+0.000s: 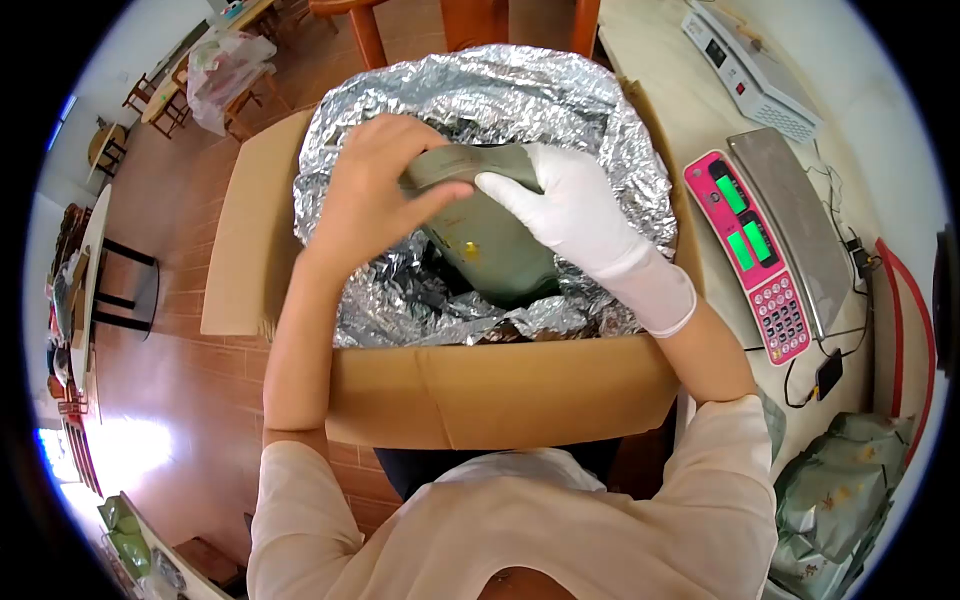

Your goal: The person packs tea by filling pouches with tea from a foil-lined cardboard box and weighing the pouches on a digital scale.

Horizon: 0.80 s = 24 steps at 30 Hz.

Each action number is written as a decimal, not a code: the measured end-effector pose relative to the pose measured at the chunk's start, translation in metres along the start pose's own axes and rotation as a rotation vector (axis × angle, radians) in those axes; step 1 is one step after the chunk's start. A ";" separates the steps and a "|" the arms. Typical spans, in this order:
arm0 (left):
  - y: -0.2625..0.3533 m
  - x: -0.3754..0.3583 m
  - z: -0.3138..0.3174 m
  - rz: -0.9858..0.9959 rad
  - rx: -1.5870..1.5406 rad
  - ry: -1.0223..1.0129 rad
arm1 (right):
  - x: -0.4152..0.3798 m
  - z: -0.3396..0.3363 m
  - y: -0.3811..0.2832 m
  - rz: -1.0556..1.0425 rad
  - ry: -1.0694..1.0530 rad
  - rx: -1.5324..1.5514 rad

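Note:
A dull green pouch [505, 245] with a small gold mark stands in the foil-lined cardboard box [500, 395] before me. Its top edge is bent over into a band. My left hand [375, 185], bare, grips the left end of that band, thumb along the near side. On the right end, my right hand [575, 205] in a white glove holds the band with its thumb in front; its other fingers are partly hidden behind. Crumpled silver foil [610, 110] surrounds the pouch and rises over the box's far rim. Dark contents show in part beneath the foil.
To the right, a pink digital scale [750, 255] with a grey metal plate and lit green displays rests on a counter. Behind it sits a white machine [750, 75]. More green pouches [840, 500] lie at lower right. A wooden chair [475, 20] stands beyond the box.

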<state>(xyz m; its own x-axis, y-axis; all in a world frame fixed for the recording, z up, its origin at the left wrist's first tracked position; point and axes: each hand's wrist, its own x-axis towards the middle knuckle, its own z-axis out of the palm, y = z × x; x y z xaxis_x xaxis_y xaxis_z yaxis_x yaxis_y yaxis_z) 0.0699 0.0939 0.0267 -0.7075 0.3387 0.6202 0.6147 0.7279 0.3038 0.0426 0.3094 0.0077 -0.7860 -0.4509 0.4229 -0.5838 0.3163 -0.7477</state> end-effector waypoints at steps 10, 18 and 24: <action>-0.017 -0.009 -0.001 -0.120 -0.212 -0.203 | 0.004 0.004 -0.002 0.063 -0.169 0.016; -0.013 -0.010 0.001 -0.032 -0.144 -0.190 | 0.001 0.006 0.000 -0.046 -0.151 0.011; -0.016 -0.012 0.005 -0.077 -0.195 -0.213 | 0.003 0.003 0.001 -0.073 -0.161 -0.101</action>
<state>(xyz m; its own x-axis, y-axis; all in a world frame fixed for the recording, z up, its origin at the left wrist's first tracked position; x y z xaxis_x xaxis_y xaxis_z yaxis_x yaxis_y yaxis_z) 0.0665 0.0813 0.0110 -0.7995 0.4191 0.4303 0.5968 0.6354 0.4900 0.0407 0.3057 0.0063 -0.7031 -0.6005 0.3807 -0.6616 0.3565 -0.6596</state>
